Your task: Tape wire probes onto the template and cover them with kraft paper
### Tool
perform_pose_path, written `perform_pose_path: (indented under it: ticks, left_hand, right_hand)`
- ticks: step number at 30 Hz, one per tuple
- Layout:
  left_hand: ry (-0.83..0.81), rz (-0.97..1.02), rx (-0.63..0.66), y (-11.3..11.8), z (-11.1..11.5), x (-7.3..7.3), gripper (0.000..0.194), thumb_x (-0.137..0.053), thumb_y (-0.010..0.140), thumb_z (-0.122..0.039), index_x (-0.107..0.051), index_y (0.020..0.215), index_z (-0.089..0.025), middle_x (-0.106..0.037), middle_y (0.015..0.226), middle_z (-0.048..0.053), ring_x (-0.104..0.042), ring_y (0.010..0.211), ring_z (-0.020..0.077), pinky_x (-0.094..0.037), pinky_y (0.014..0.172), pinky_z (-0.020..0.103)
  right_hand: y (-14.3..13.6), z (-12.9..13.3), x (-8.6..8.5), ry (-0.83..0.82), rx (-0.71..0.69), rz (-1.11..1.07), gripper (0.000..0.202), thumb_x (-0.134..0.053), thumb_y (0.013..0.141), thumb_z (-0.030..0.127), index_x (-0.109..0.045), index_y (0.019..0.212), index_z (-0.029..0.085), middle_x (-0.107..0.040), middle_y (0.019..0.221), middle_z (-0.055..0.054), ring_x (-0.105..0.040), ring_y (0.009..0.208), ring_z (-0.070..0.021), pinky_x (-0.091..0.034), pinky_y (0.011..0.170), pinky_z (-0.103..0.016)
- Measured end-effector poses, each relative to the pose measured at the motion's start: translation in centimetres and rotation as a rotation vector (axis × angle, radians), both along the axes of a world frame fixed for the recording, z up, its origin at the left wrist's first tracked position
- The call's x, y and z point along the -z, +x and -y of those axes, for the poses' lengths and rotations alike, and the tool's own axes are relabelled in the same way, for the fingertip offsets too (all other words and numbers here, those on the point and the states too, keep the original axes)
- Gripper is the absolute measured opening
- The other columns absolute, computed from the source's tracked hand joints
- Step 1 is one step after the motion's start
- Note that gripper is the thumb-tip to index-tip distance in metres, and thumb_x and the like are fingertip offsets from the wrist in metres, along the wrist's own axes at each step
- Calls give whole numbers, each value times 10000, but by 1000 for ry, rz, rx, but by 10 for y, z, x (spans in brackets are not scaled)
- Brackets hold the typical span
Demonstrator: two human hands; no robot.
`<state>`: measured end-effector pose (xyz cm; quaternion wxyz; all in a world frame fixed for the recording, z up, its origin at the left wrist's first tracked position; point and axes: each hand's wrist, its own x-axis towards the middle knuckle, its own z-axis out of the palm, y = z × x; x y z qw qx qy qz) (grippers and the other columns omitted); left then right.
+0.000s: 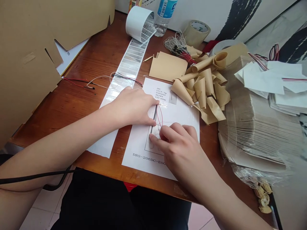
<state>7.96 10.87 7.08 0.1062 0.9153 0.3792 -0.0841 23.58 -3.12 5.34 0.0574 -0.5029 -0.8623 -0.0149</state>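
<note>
On a printed sheet point(137, 153), my left hand point(134, 107) pins a thin wire lead down, index fingertip at its upper end and thumb lower along it. The red wire point(161, 113) bows out in a loop beside the straight black wire point(155, 115). My right hand point(179, 143) is closed in a pinch at the lower end of the lead, over the outlined box on the sheet. Its curled fingers hide most of what they hold. The strip of clear labels point(134, 54) runs from its roll beneath my left wrist.
Wire leads point(79, 80) lie across the label strip at left. Rolled brown paper pieces point(201, 84), flat brown cards point(168, 65) and a wire bundle point(178, 48) lie behind the sheet. A bagged paper stack point(251, 127) stands right, cardboard point(48, 64) left. Behind are a bottle point(165, 16) and tape roll point(196, 32).
</note>
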Motion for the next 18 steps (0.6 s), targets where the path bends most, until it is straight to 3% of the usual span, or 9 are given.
perform_pose_path:
  ticks: [5, 11, 18]
  left_hand:
    - [-10, 11, 3, -1, 0, -2, 700, -616, 849, -652, -589, 1482, -356, -759, 1246, 72, -652, 1189, 338, -441, 983, 439]
    - [-42, 50, -10, -2, 0, -4, 719, -663, 817, -663, -612, 1463, -351, -756, 1260, 61, -649, 1212, 353, -438, 1002, 437]
    - [-55, 47, -9, -3, -1, -5, 738, -658, 824, -669, -596, 1483, -343, -755, 1259, 68, -641, 1223, 351, -434, 1011, 430]
  right_hand:
    - [2, -6, 1, 44, 18, -128, 376, -443, 824, -57, -714, 875, 199, -625, 797, -46, -493, 754, -203, -346, 732, -358]
    - [21, -19, -4, 92, 272, -362, 178, -507, 892, 87, -649, 957, 172, -667, 862, -55, -601, 743, -180, -428, 656, -304]
    - [24, -21, -8, -270, 353, -353, 69, -611, 881, 170, -655, 844, 206, -669, 782, -14, -590, 677, -162, -411, 619, -294]
